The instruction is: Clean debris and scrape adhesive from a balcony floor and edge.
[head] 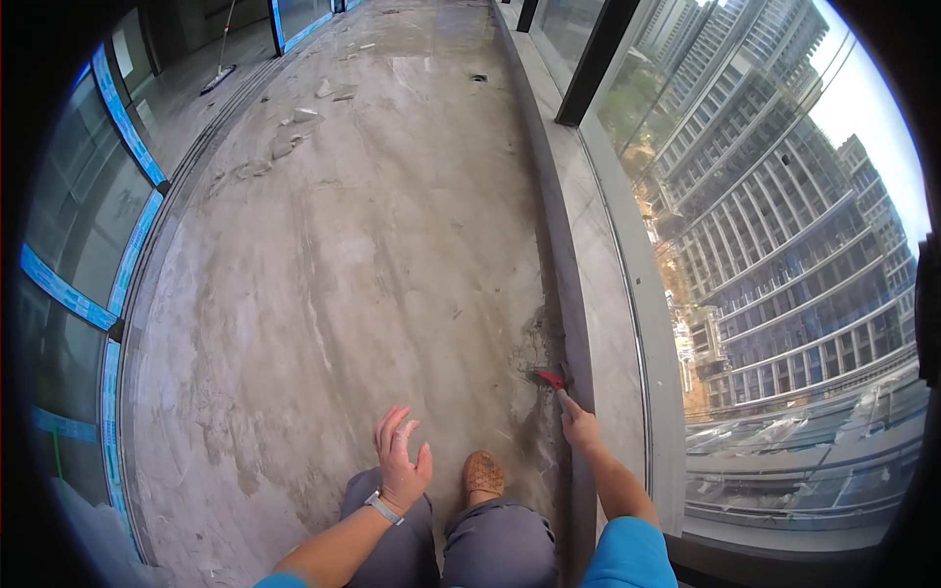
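My right hand [581,428] is closed around the grey handle of a scraper with a red head [550,379]. The scraper's head is low at the wet, dirty strip of floor beside the window curb [581,294]; its blade is too small to make out. In front of my left knee, my left hand [403,459] is raised with its fingers apart and holds nothing. Pale residue marks its fingers, and a watch [384,507] is on the wrist. The tiled floor [353,294] before me is smeared with whitish and brown residue.
Loose pale fragments [303,115] lie farther along the floor. Sliding glass doors with blue protective tape [70,287] stand at the left, beside a floor track [184,158]. A mop [218,78] is beyond them. Large windows [772,242] line the right. My shoe [484,474] is on the floor.
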`<state>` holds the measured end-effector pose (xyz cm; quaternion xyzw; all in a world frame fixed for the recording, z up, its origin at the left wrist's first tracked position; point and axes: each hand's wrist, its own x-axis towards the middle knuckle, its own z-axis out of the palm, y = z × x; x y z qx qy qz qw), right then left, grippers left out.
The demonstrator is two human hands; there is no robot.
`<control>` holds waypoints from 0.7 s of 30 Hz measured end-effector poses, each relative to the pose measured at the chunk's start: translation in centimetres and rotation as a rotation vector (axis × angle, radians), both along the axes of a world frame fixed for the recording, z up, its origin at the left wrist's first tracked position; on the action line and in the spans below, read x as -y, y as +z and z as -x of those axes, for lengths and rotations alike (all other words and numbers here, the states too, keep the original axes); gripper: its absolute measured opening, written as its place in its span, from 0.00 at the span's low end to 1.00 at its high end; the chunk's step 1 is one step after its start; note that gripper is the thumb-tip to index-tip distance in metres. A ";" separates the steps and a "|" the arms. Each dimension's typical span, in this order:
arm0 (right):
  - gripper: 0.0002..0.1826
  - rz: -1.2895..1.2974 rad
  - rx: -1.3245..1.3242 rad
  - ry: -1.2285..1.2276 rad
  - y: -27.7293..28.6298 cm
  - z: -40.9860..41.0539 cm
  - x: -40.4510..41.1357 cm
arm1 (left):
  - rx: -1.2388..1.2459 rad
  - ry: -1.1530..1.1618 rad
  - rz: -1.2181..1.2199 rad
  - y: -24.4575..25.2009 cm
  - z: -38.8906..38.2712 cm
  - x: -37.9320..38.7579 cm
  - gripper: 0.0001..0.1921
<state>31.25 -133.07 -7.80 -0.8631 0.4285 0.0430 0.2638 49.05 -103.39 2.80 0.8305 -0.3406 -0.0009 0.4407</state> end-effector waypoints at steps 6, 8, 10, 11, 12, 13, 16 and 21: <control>0.18 0.017 -0.111 -0.101 2.0 8.2 -7.2 | -0.064 0.074 -0.050 1.3 -1.0 -2.5 0.18; 0.19 0.088 -0.069 -0.080 0.4 3.9 -3.5 | 0.029 0.088 -0.027 0.7 -1.3 -2.9 0.20; 0.20 0.076 -0.079 -0.124 0.0 -3.1 1.5 | -0.004 0.078 -0.031 0.4 -1.4 -2.9 0.20; 0.21 0.065 -0.069 -0.149 0.4 -6.4 3.4 | -0.023 0.082 -0.021 0.4 -1.1 -2.9 0.20; 0.21 0.076 -0.082 -0.154 0.5 -8.9 5.1 | -0.030 0.081 -0.030 0.4 -1.3 -2.9 0.20; 0.22 0.040 -0.107 -0.157 1.5 -10.9 5.2 | -0.010 0.102 -0.025 0.6 -1.6 -3.2 0.21; 0.23 0.064 -0.100 -0.152 -1.5 -9.4 6.3 | -0.008 0.128 0.001 1.8 -1.6 -3.7 0.21; 0.19 0.121 -0.112 -0.035 -0.3 -0.8 0.1 | 0.058 0.148 -0.069 2.6 -1.5 -5.7 0.21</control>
